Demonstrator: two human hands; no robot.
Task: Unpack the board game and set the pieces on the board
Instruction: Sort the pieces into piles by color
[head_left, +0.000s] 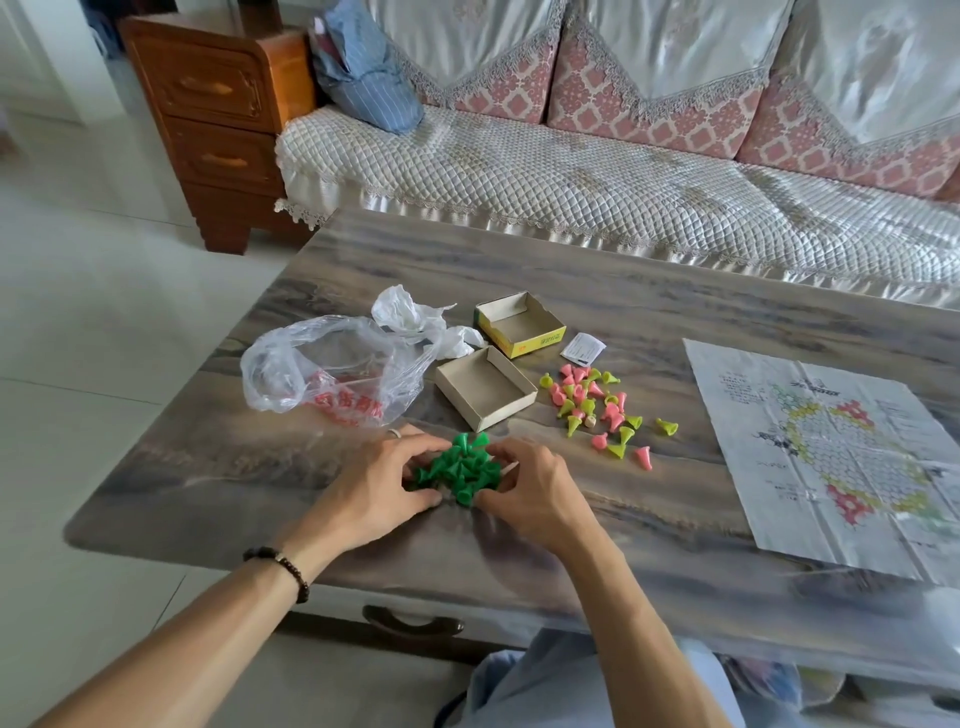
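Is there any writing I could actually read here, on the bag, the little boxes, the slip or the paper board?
None can be read with certainty.
Plastic bag: large red characters, crumpled and blurred.
Yellow box half: small print on its front side, too small.
White slip: dark print, too small.
Paper game board: a heading and blocks of small text, blurred.

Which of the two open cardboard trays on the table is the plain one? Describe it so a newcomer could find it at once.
On the wooden table, look just right of the clear plastic bag. The plain tray lies nearer the person than the other tray. Its walls are bare brown card, while its neighbour's are printed yellow.
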